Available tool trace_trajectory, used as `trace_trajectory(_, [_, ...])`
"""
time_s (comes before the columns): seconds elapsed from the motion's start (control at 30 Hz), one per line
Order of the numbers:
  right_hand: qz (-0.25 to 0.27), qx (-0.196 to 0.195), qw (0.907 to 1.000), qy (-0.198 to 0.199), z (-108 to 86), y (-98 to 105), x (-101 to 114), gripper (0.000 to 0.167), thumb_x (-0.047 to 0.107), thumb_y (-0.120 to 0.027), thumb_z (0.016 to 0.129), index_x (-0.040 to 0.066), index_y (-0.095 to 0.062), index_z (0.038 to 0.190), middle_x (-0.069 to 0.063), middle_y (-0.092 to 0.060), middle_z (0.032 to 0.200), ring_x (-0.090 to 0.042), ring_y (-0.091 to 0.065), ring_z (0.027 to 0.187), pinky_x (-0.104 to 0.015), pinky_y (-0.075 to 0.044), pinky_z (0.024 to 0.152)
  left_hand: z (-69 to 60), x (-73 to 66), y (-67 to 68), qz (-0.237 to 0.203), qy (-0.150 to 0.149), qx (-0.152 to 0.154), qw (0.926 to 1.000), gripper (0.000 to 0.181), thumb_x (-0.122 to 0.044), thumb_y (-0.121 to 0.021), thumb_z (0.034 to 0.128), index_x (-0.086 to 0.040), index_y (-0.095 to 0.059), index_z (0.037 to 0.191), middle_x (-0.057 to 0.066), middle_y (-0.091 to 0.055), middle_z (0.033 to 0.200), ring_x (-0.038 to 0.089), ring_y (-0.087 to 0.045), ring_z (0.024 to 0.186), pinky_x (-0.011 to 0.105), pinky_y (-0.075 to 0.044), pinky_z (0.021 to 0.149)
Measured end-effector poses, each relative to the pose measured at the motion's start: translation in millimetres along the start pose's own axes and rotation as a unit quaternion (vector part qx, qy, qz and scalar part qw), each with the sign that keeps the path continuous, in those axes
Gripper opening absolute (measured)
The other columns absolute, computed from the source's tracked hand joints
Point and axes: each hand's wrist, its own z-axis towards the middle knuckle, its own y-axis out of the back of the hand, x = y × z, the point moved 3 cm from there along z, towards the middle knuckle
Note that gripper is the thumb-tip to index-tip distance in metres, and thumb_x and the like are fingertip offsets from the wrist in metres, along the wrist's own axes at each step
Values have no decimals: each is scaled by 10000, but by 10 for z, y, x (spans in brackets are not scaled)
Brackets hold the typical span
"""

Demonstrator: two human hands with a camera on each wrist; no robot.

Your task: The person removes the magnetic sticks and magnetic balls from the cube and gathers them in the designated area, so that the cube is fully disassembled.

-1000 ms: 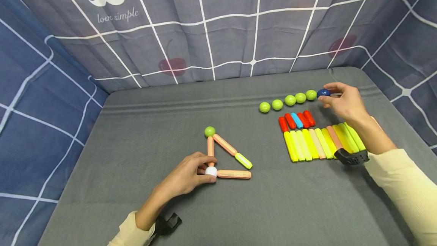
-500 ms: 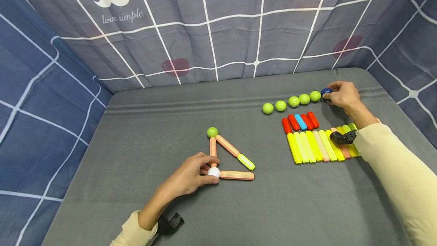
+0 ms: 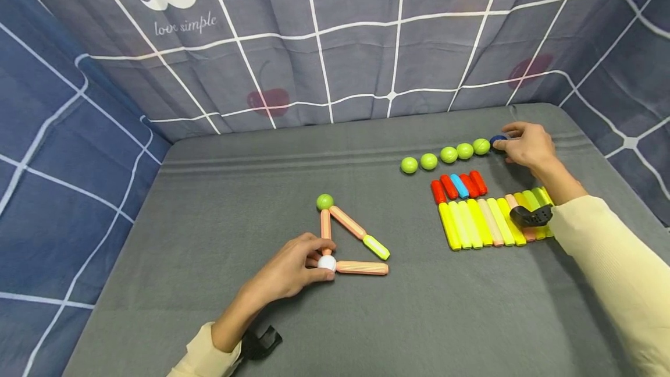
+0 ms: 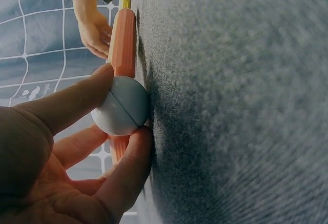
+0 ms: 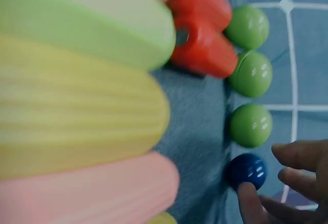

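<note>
In the head view my left hand [image 3: 293, 266] pinches a white ball [image 4: 121, 106] between thumb and fingers, low against the grey cloth. An orange ribbed stick [image 3: 362, 267] runs right from the ball, and another orange stick [image 3: 325, 227] goes up to a green ball [image 3: 325, 202]. From that green ball a third orange stick [image 3: 348, 221] slants down to a short yellow stick [image 3: 376, 246]. At the far right, my right hand [image 3: 528, 145] is at a dark blue ball [image 5: 246, 171]. Its thumb touches the ball; the other visible fingers stand apart from it.
Several green balls [image 3: 448, 155] form a row left of the blue ball. Below them lie short red sticks [image 3: 438, 192] with one blue stick [image 3: 459, 185], then a row of long yellow and orange sticks [image 3: 473, 223] under my right forearm. A checked curtain [image 3: 356, 63] borders the table.
My right hand has moved slightly back and closer over the dark blue ball, its thumb now covering part of it. The left hand stays on the white ball. The head view shifted slightly.
</note>
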Motion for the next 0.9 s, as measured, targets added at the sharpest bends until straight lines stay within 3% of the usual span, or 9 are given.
trace_trajectory(0.2, [-98,-375,9980,493,-268,-48,236,428,165,-618,973,-54,-532,1331,-335,-505,1286,-98,-581,518,-256,-462,498,-17,9,8,24,1,-29,10000,410,-160,-820,822,-94,-681,1201,-19,-588,1043,129,-596,936,301,-518,836])
trace_trajectory(0.3, [309,-291,9954,865,-488,-146,407,377,140,-619,969,-51,-563,1289,-290,-552,1215,-88,-581,580,-256,-482,491,-23,12,15,51,41,-39,10000,417,-154,-822,820,-99,-680,1208,-31,-583,1044,116,-593,935,302,-514,834])
trace_trajectory(0.47, [1306,575,9826,1185,-959,-508,729,326,151,-657,953,-23,-615,1225,-216,-636,1102,-118,-593,754,-303,-510,505,-30,22,21,56,82,-73,9999,415,-142,-825,814,-99,-683,1201,-38,-582,1041,105,-586,928,298,-511,833])
trace_trajectory(0.57, [1542,1293,9688,1447,-1250,-818,902,276,112,-689,924,-12,-645,1167,-184,-657,1061,-173,-599,698,-297,-489,494,-24,21,18,63,58,-66,9999,405,-147,-823,818,-102,-684,1196,-36,-582,1042,104,-589,927,294,-511,832])
trace_trajectory(0.73, [1393,2154,9404,2234,-1578,-1261,1103,239,76,-709,900,16,-671,1128,-126,-653,1086,-172,-612,719,-308,-500,496,-11,15,8,39,16,-60,10000,401,-150,-823,819,-103,-685,1194,-34,-582,1043,107,-595,929,291,-511,837])
trace_trajectory(0.8, [1146,2196,9354,2524,-1639,-1379,1156,228,84,-722,888,46,-690,1111,-74,-664,1063,-127,-622,798,-293,-517,581,-12,15,4,8,27,-48,10000,407,-149,-823,819,-101,-685,1199,-34,-581,1044,107,-595,931,293,-511,841])
trace_trajectory(0.9, [857,2213,9316,2752,-1681,-1506,1200,233,110,-739,871,93,-710,1102,13,-676,1009,-77,-622,783,-270,-501,669,-14,15,-1,-35,11,-12,10000,411,-147,-819,823,-96,-681,1207,-28,-579,1050,110,-591,938,298,-513,845])
